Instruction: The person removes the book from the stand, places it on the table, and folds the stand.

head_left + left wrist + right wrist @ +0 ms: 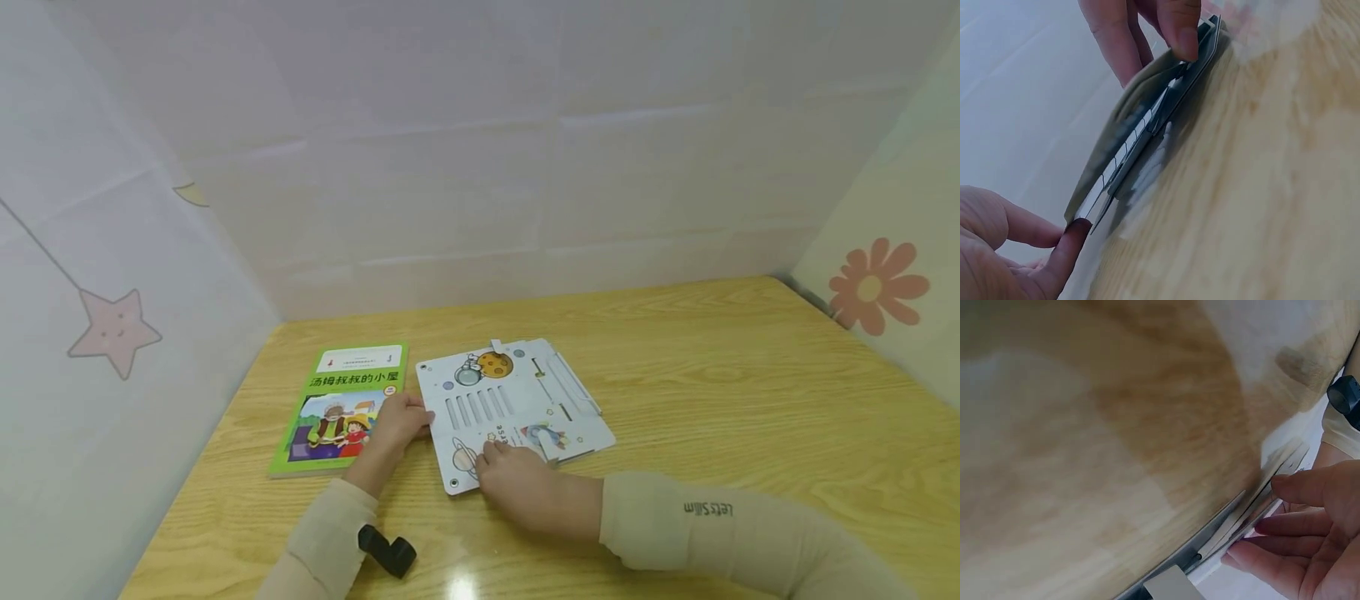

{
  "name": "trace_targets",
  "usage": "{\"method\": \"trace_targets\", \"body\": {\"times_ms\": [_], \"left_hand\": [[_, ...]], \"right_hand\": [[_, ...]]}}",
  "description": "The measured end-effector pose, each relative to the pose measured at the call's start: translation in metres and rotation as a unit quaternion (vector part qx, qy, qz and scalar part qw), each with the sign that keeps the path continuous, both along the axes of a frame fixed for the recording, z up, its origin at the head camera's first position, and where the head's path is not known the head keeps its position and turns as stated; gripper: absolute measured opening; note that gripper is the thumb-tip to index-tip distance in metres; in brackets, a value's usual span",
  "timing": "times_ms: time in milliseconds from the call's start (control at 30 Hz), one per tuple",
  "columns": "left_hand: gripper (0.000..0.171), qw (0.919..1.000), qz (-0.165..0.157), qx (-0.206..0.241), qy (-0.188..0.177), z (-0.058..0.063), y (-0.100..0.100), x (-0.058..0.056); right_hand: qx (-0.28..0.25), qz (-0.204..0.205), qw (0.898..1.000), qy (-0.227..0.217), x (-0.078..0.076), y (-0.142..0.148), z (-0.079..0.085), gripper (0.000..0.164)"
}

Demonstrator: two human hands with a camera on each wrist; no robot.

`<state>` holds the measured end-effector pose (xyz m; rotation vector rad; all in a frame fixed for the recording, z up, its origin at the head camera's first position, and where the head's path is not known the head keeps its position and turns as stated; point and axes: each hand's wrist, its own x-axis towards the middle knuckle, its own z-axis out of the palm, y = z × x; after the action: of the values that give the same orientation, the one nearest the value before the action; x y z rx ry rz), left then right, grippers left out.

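Note:
A white folding book stand (525,408), printed with an astronaut, planets and a rocket, lies askew on the table with its slotted panel facing up. My left hand (399,423) pinches its left edge between thumb and fingers. At the near edge, my right hand (521,487) grips the stand, fingers over the printed face and thumb (1300,487) on the underside. From the side, in the left wrist view, the layered panels (1129,131) show a narrow gap between them. A green-bordered picture book (337,408) lies left of the stand, partly covered by my left hand.
The wooden table (712,375) extends to the right and front. White cloth walls (450,192) with star and flower prints enclose the back and sides. A black wrist device (386,550) sits on my left sleeve.

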<state>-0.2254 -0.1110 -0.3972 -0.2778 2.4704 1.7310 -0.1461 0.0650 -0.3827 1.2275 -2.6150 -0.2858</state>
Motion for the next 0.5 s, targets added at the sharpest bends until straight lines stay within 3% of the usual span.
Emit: {"method": "trace_targets", "body": {"times_ms": [300, 500], "left_hand": [[0.011, 0.9995, -0.014, -0.027, -0.01, -0.0011, 0.0015, 0.0004], [0.012, 0.9993, -0.014, -0.032, -0.014, -0.0012, 0.001, 0.0007]], "right_hand": [[0.02, -0.015, 1.0, -0.019, 0.0, -0.0019, 0.0002, 0.026], [-0.016, -0.016, 0.999, -0.048, -0.0007, -0.0002, -0.0007, 0.024]]}}
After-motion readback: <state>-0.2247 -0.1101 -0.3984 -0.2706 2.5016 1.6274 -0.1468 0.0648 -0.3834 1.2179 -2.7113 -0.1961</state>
